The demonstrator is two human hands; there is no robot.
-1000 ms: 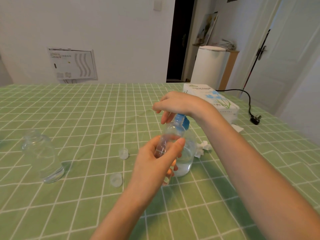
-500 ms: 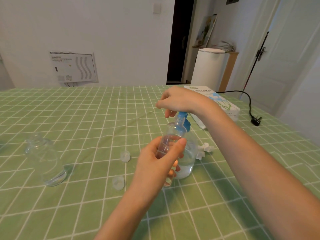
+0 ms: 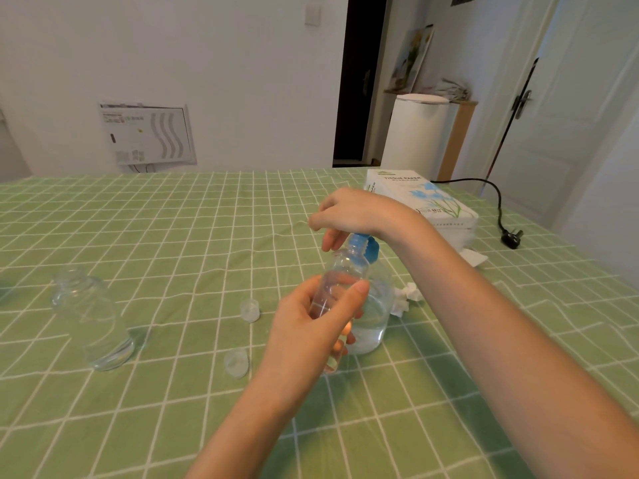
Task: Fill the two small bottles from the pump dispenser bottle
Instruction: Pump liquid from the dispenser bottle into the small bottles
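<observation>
My left hand grips a small clear bottle and holds it upright above the table, its open mouth right at the blue pump head. The clear pump dispenser bottle stands just behind it, with liquid in its lower part. My right hand rests on top of the pump head, fingers hanging over the front. A second small clear bottle stands uncapped at the left of the table. Two small translucent caps lie between it and my left hand.
The table wears a green checked cloth. A white tissue box sits at the back right, with crumpled tissue beside the dispenser. A black cord with a plug lies at the right edge.
Both hands keep their hold at the pump and the small bottle. Only the view shifts slightly.
</observation>
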